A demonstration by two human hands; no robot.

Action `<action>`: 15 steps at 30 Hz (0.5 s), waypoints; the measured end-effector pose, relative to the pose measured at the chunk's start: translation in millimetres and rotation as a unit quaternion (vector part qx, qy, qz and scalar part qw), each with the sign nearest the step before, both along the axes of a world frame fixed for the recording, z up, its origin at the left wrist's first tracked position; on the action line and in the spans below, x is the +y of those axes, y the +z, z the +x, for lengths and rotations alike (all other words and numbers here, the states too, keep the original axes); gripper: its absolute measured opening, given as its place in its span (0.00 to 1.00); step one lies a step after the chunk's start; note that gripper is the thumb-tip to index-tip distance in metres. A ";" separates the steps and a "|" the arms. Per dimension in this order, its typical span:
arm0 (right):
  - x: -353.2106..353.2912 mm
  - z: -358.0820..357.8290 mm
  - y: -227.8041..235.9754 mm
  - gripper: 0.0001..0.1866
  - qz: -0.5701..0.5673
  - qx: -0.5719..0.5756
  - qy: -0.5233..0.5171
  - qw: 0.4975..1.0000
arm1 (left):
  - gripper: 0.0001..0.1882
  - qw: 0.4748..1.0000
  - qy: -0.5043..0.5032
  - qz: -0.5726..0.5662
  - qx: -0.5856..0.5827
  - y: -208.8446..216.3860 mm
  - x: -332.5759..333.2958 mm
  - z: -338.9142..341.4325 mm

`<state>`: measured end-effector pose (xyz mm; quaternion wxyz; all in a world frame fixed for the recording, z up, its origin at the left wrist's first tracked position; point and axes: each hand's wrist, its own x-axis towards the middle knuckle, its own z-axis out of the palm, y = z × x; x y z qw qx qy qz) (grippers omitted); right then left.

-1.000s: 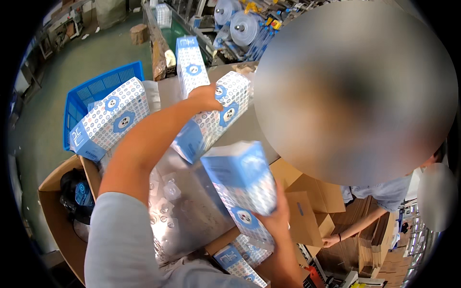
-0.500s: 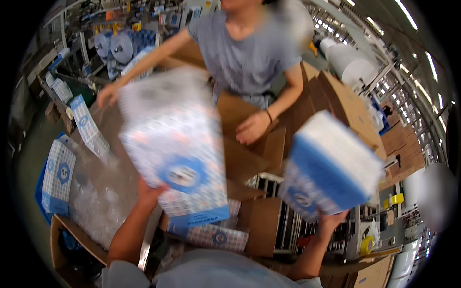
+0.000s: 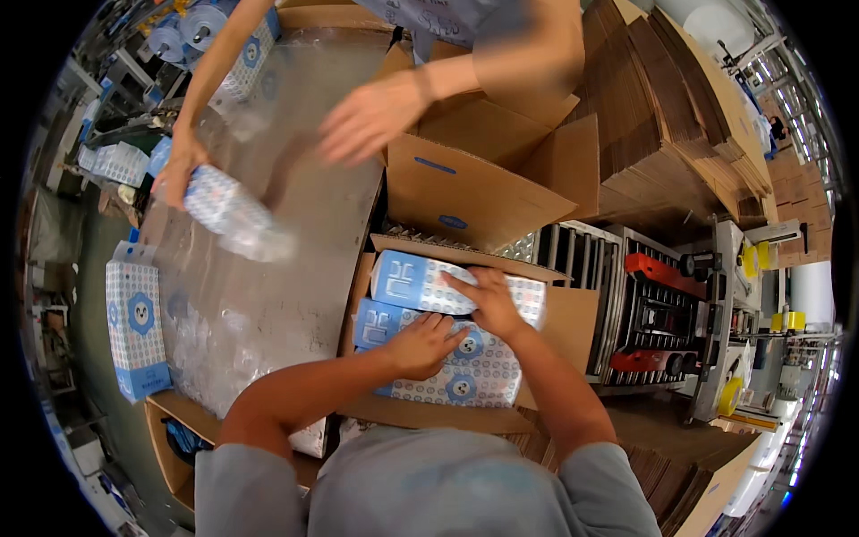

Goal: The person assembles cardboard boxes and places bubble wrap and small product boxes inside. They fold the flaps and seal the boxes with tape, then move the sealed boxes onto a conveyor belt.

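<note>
Soft blue-and-white patterned packs, seemingly tissue packs, lie side by side in an open cardboard box point(image 3: 568, 340) in front of me. My right hand point(image 3: 490, 302) rests on the far pack point(image 3: 404, 279), its fingers spread over the top. Nearer to me, my left hand point(image 3: 424, 347) lies with bent fingers on the middle of the packs, by the seam above the near pack point(image 3: 461, 388). Neither hand is wrapped round a pack. The packs' undersides and the box's bottom are hidden.
Across from me a co-worker's hand point(image 3: 183, 166) holds a patterned pack point(image 3: 224, 201) over the metal table point(image 3: 313, 286). Another open carton point(image 3: 474, 192) stands beyond mine. Flattened cardboard point(image 3: 662, 116) is stacked at far right, with a roller conveyor point(image 3: 573, 259) nearer. An upright pack point(image 3: 136, 322) stands at left.
Half a second ago each hand held up a patterned pack, apart. Both hands have come down and together onto packs in the box. The co-worker now holds a pack at the left.
</note>
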<state>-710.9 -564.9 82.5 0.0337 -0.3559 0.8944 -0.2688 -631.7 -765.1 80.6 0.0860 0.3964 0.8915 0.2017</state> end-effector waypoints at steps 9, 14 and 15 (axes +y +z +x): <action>63.7 36.6 56.9 0.19 0.051 0.185 -0.221 0.956 | 0.38 0.979 0.203 -0.004 -0.001 -39.4 -80.6 7.8; 143.3 81.1 67.2 0.18 0.058 -0.221 -0.401 0.887 | 0.41 0.977 0.195 -0.004 -0.087 -21.0 -71.3 29.9; 147.3 73.2 59.9 0.18 0.081 -0.229 -0.355 0.903 | 0.42 0.979 0.171 -0.058 -0.091 -18.0 -68.5 32.4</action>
